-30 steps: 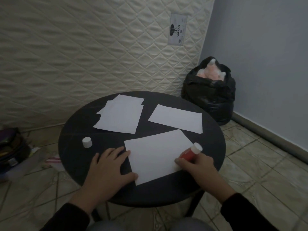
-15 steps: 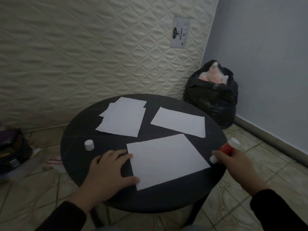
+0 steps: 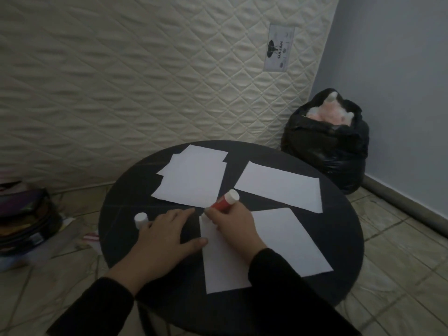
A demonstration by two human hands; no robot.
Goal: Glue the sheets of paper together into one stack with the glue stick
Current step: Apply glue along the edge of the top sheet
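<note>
A white sheet of paper [image 3: 283,241] lies at the near side of a round black table [image 3: 339,214]. My right hand [image 3: 232,226] grips a red glue stick [image 3: 224,202], its lower end pressed at the sheet's far left corner. My left hand [image 3: 162,236] lies flat on the table beside the sheet's left edge, thumb touching the paper. The glue stick's white cap [image 3: 141,219] stands just left of my left hand. A loose pile of sheets [image 3: 194,178] sits at the back left, and a single sheet [image 3: 281,186] at the back right.
An upright quilted mattress [image 3: 145,81] stands behind the table. A full black rubbish bag [image 3: 324,146] sits on the tiled floor in the right corner. A dark bag and clutter [image 3: 24,219] lie on the floor to the left.
My right hand has carried the glue stick from the sheet's right edge across to its far left corner. My left hand has stayed at the left edge. The view has shifted left.
</note>
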